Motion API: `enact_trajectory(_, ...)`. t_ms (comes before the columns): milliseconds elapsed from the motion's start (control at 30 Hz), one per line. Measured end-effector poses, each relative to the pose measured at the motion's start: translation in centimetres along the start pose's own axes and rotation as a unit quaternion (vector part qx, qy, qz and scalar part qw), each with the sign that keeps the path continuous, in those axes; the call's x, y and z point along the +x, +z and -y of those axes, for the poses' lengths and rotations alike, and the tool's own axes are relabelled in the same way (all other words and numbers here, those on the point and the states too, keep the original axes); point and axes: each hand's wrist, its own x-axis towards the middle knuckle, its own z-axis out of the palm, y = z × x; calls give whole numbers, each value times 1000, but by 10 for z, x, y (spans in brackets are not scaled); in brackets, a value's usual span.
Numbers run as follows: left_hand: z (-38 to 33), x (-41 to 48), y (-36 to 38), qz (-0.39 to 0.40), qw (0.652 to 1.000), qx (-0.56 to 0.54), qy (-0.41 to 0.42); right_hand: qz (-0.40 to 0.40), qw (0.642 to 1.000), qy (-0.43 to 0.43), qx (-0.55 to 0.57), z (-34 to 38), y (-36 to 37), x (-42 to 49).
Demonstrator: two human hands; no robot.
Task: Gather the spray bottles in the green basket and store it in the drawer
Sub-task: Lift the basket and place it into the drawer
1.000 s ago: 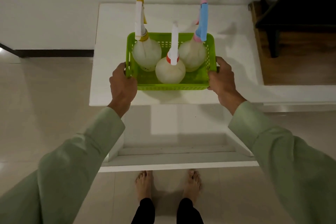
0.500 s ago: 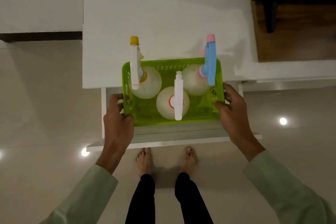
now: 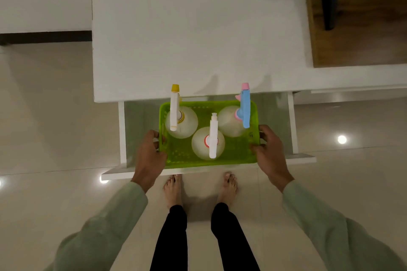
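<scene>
The green basket [image 3: 237,154] sits inside the open white drawer [image 3: 122,130], low in its middle. Three round pale spray bottles stand upright in it: one with a yellow-tipped head [image 3: 175,108] at back left, one with a blue and pink head [image 3: 245,109] at back right, one with a white head and red collar [image 3: 213,138] at the front. My left hand [image 3: 149,156] grips the basket's left rim. On the right rim is my right hand [image 3: 269,154], also gripping. I cannot tell whether the basket rests on the drawer's floor.
The white cabinet top [image 3: 198,28] overhangs the drawer's back. A wooden floor area with dark furniture legs [image 3: 352,6] lies at upper right. My bare feet [image 3: 174,189] stand on the glossy tiled floor just before the drawer's front panel [image 3: 304,158].
The basket came off the cabinet top, moved toward me and down into the open drawer, both hands still on its rims. My view tilted downward.
</scene>
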Motion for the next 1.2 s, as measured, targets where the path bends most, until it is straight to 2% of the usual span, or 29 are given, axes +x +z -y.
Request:
enact_trajectory(267,18,56,20,4,997,-10,-74,17,996,70,-46,-17,20,48)
enact_trajectory(633,55,109,42,0,989,-8,-146,12,984,79,-160,-41,54,93)
enact_trajectory(933,69,138,56,-4,984,13,-179,24,974,101,-201,-57,68,112)
enact_trajectory(1200,77,143,63,-5,987,26,-159,32,973,111,-201,-70,80,120)
